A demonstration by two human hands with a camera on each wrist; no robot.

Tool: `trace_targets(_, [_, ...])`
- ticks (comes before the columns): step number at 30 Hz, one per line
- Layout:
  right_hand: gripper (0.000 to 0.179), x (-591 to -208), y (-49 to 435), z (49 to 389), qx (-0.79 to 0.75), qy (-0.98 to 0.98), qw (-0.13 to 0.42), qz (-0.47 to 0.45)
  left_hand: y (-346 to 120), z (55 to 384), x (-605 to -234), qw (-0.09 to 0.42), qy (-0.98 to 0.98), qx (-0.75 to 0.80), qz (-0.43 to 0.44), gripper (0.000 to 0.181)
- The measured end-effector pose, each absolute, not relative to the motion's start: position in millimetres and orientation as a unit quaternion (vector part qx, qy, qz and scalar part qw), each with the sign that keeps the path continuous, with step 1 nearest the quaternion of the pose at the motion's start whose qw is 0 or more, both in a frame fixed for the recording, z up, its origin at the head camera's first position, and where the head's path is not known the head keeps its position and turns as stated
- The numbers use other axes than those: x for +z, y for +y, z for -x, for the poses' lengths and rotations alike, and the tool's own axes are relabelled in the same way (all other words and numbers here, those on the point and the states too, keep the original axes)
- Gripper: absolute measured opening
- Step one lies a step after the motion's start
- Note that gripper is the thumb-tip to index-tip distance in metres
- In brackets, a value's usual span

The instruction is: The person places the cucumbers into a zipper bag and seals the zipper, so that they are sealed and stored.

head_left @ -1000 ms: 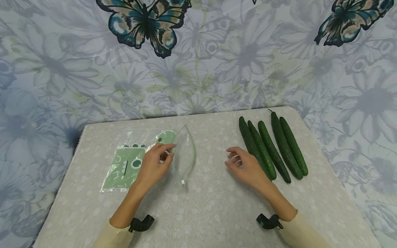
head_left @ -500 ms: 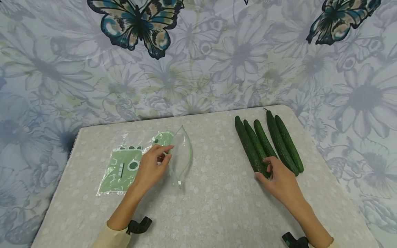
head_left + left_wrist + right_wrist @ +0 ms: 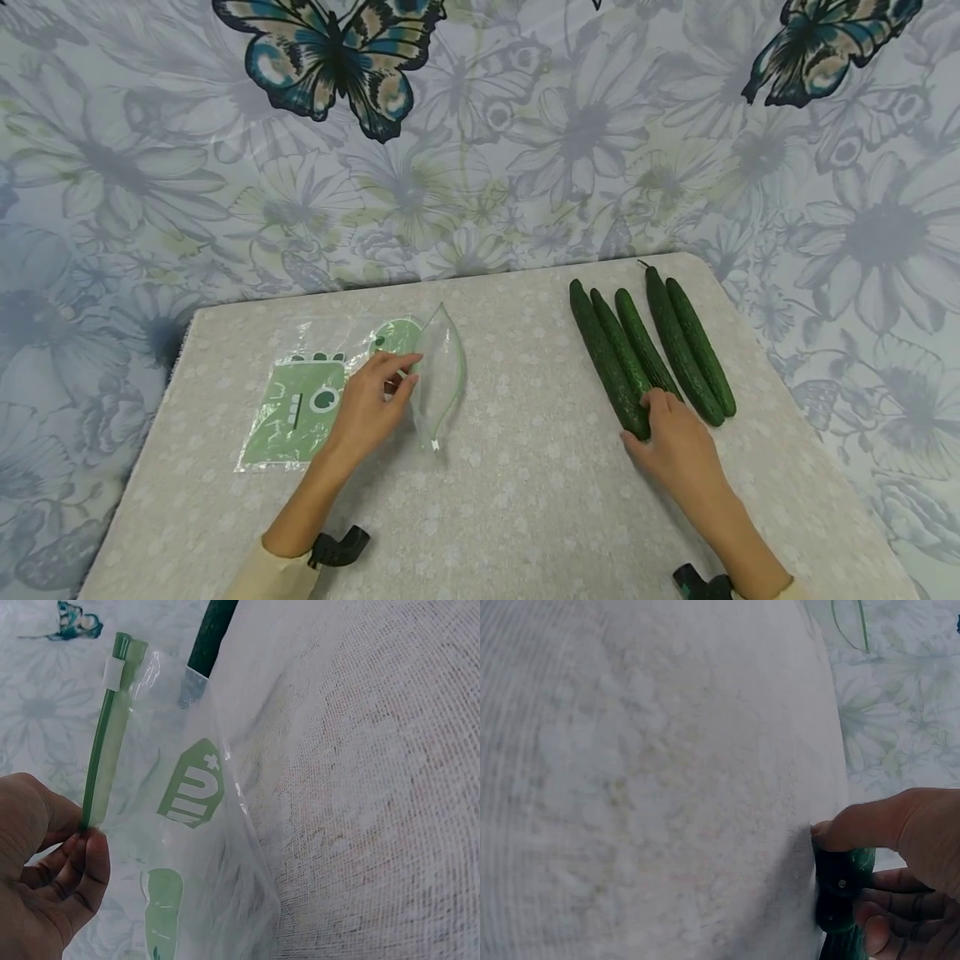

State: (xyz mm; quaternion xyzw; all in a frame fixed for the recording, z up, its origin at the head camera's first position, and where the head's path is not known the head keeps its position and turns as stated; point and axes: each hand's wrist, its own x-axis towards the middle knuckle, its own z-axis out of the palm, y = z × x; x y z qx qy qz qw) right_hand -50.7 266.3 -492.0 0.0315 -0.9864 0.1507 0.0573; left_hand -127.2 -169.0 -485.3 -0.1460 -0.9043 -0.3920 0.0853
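Note:
My left hand (image 3: 375,396) pinches the green zip edge of a clear zip bag (image 3: 438,379), whose mouth gapes to the right. Up close in the left wrist view, thumb and fingers hold the green strip below its white slider (image 3: 114,673); green prints show on the clear film. At the right, my right hand (image 3: 678,446) grips the near end of the leftmost cucumber (image 3: 600,354), thumb on its outer side and fingertips on the other. In the right wrist view, the blunt cucumber end (image 3: 844,874) lies between thumb and fingers.
Several more long green cucumbers (image 3: 693,346) lie side by side, close to the gripped one. A flat plastic bag printed with a green monster face (image 3: 288,417) lies left, partly behind my left forearm. The cloth-covered table (image 3: 517,467) meets a floral wall hanging (image 3: 480,167).
My right hand has moved right from beside the cucumbers to the leftmost one's near end, and its fingers have closed round it. The left hand keeps its pinch on the bag.

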Motion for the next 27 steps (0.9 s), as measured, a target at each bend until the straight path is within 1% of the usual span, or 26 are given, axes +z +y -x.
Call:
trace_targets(4, [0.049, -490.7, 268.5, 51.7, 0.165, -0.984, 0.068, -0.030, -170.0, 126.2, -485.8, 0.084, -0.905, -0.391, 0.144, 0.033])
trace_targets(10, [0.043, -482.2, 277.7, 52.8, 0.257, -0.964, 0.065, 0.001, -170.9, 124.7, -485.4, 0.089, -0.907, -0.388, 0.140, 0.031])
trace_targets(15, [0.038, -482.6, 290.5, 56.7, 0.349, -0.928, 0.128, -0.003, -172.4, 123.9, -485.6, 0.090, -0.906, -0.389, 0.138, 0.032])
trace_targets(17, [0.037, -483.9, 294.9, 59.0, 0.387, -0.910, 0.150, 0.011, -172.4, 123.8, -485.6, 0.089, -0.907, -0.389, 0.137, 0.032])
trace_targets(22, [0.030, -482.4, 302.7, 65.2, 0.497, -0.848, 0.167, 0.076, -170.3, 123.4, -485.5, 0.080, -0.905, -0.392, 0.141, 0.032])
trace_targets(27, [0.024, -481.6, 307.8, 73.5, 0.607, -0.762, 0.212, 0.079, -168.3, 123.1, -485.0, 0.073, -0.904, -0.397, 0.142, 0.033])
